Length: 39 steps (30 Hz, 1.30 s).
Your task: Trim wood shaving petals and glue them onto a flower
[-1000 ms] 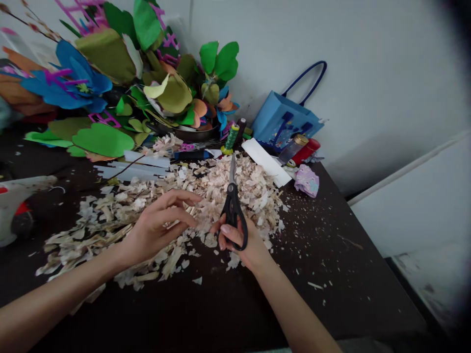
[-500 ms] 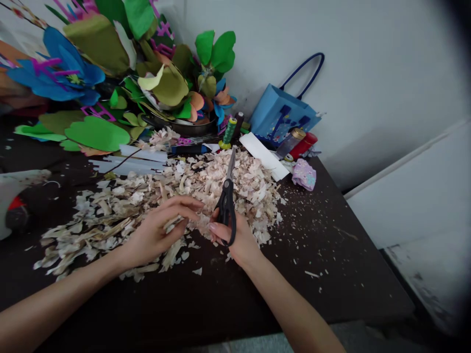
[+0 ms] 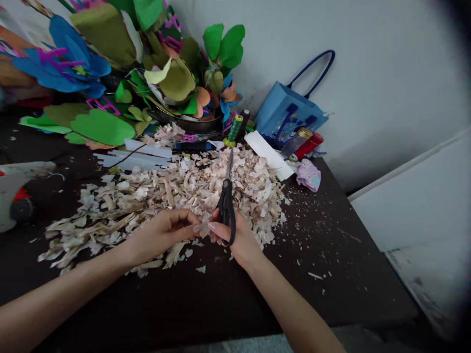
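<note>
My right hand [image 3: 235, 238] grips black-handled scissors [image 3: 226, 201], blades closed and pointing away over a wide heap of pale dried husk scraps [image 3: 176, 196] on a dark table [image 3: 331, 255]. My left hand [image 3: 162, 233] rests on the heap's near edge with its fingers curled in. Its fingertips pinch at scraps right beside my right thumb; what they hold is too small to make out.
Coloured paper flowers and leaves [image 3: 110, 73] crowd the back left. A blue bag [image 3: 287, 110], a green thread spool [image 3: 233, 131], a red tube [image 3: 309, 145], a white strip [image 3: 268, 154] and a crumpled purple wad [image 3: 308, 175] sit at the back right. The table edge drops off at the right.
My left hand's fingers, spread a second ago, have curled into a pinch and moved down to the heap's near edge, next to my right hand. The scissors stayed closed and shifted slightly left.
</note>
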Tool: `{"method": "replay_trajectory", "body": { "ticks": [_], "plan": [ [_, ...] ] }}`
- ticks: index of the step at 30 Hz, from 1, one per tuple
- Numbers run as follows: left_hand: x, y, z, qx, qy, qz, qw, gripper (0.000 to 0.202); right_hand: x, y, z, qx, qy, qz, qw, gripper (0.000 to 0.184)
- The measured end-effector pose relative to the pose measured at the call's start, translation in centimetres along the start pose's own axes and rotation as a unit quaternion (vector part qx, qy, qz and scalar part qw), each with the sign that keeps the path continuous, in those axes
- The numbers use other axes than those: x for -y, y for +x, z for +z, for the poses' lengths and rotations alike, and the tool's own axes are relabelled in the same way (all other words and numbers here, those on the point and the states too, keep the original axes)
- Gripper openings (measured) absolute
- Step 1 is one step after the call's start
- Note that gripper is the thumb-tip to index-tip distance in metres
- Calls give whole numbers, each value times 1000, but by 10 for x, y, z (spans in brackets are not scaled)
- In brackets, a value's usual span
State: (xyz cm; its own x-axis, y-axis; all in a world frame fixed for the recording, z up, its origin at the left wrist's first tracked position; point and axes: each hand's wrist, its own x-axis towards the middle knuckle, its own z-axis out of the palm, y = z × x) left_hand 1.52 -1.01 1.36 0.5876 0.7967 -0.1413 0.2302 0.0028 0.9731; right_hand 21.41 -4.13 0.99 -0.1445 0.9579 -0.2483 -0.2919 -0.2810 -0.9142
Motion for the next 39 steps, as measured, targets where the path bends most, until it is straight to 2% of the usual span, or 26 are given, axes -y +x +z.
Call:
{"method": "replay_trajectory", "body": {
  "ticks": [5,10,19,25,29,39],
  "plan": [
    [0,-2,2,-22,-50,-19,998,29,-2,1,1,-3,-17,4,1000,39],
    [1,-2,4,10,-84,-29,996,28,-4,1,2,6,-42,-8,999,38],
    [0,-1,-1,29,-123,-76,989,25,-7,-1,1,21,-36,3,999,40],
    [8,-1,-1,-20,-170,-94,981,29,-11,0,0,3,-51,-2,999,42],
    [12,-1,-1,-19,-162,-83,983,30,-11,0,3,-2,-54,-6,999,42],
    [8,-2,1,21,-138,-100,985,33,-7,-2,4,1,-46,-9,999,41]
  ]
}}
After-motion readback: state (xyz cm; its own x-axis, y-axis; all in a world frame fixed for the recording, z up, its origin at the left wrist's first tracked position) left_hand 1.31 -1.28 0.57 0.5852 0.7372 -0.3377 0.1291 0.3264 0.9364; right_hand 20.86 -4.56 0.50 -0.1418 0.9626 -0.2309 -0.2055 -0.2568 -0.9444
